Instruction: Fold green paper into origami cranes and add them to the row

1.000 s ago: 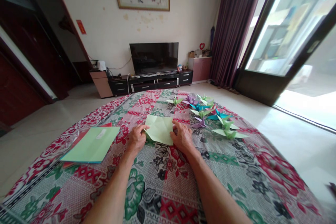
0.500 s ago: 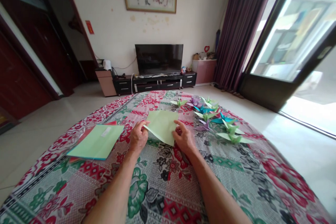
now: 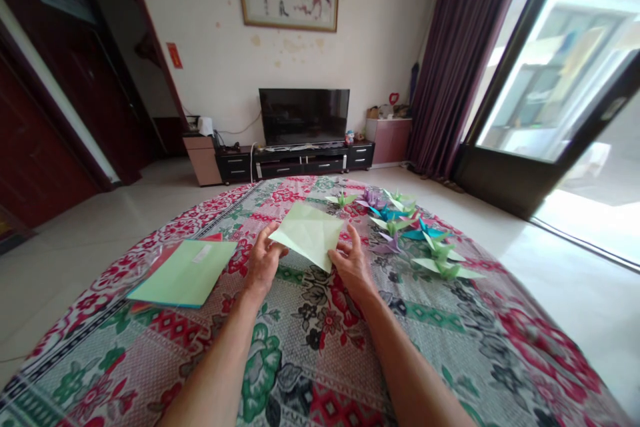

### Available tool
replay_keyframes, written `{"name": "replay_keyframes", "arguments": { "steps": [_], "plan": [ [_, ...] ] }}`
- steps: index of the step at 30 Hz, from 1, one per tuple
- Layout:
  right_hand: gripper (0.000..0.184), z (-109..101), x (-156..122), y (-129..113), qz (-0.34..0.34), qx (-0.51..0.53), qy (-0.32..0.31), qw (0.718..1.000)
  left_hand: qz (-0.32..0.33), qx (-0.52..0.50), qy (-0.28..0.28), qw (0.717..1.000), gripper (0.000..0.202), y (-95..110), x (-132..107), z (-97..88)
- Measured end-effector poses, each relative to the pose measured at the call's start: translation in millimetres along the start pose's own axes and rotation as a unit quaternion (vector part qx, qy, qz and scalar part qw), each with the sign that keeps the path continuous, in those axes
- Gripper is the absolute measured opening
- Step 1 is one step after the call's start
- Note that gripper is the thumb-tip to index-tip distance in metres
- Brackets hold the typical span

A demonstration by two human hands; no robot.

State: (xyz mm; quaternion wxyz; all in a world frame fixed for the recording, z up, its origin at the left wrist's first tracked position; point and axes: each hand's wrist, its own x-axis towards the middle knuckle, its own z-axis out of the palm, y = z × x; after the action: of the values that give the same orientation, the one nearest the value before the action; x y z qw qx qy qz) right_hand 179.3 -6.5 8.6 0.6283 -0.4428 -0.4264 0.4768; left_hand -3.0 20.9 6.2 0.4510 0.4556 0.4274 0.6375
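A light green square sheet of origami paper (image 3: 309,233) is held up just above the tablecloth, tilted, with a faint crease across it. Its left corner is in my left hand (image 3: 264,259), between thumb and fingers. My right hand (image 3: 353,265) has the thumb at the sheet's lower right edge, with the fingers behind and beside it. To the right of that hand stand several folded paper cranes in green, purple and blue, the closest being a green crane (image 3: 447,269). Left of my left hand lies a stack of coloured paper (image 3: 185,275), green on top.
A patterned cloth (image 3: 320,347) covers the round table. Beyond it, a television (image 3: 305,117) stands on a low black cabinet (image 3: 283,168). A purple curtain (image 3: 447,80) and a glass door are at the right.
The sheet has turned and tilted up, its near corner rising a little. My fingers have shifted along its edges, and the right-hand fingers are more spread. The stack and cranes stay put.
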Motion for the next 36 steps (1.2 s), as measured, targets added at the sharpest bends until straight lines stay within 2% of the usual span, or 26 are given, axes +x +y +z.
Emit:
{"name": "replay_keyframes", "arguments": {
  "steps": [1,4,5,7,14,18,21,26,31,36],
  "plan": [
    [0.090,1,-1,-1,-0.005,-0.005,0.007,1.000,-0.041,-0.033,-0.030,0.998,0.039,4,-5,3.3],
    [0.087,4,-2,0,-0.025,-0.014,0.021,0.999,-0.146,-0.103,-0.191,0.965,0.051,13,-19,11.4],
    [0.086,4,-2,1,-0.032,-0.014,0.019,0.999,-0.160,-0.123,-0.231,0.952,0.051,16,-23,13.8],
    [0.085,6,-2,3,-0.043,-0.012,0.006,0.999,-0.161,-0.153,-0.270,0.937,0.049,19,-28,18.7],
    [0.085,12,-6,8,-0.060,0.009,-0.052,0.997,-0.142,-0.175,-0.186,0.956,0.046,16,-29,31.0],
    [0.080,11,-4,12,-0.051,0.003,-0.080,0.996,-0.144,-0.154,-0.130,0.969,0.049,11,-24,29.0],
    [0.072,7,-2,11,-0.044,0.000,-0.086,0.995,-0.138,-0.136,-0.111,0.975,0.049,9,-20,25.3],
    [0.057,1,-2,5,-0.039,0.045,-0.112,0.992,-0.142,-0.113,-0.096,0.979,0.051,9,-17,19.9],
    [0.042,-4,1,5,-0.007,0.064,-0.127,0.990,-0.122,-0.074,-0.121,0.982,0.049,13,-17,15.9],
    [0.032,-13,9,12,-0.029,-0.024,-0.086,0.996,-0.108,-0.018,-0.132,0.985,0.048,16,-14,9.6]
  ]
}}
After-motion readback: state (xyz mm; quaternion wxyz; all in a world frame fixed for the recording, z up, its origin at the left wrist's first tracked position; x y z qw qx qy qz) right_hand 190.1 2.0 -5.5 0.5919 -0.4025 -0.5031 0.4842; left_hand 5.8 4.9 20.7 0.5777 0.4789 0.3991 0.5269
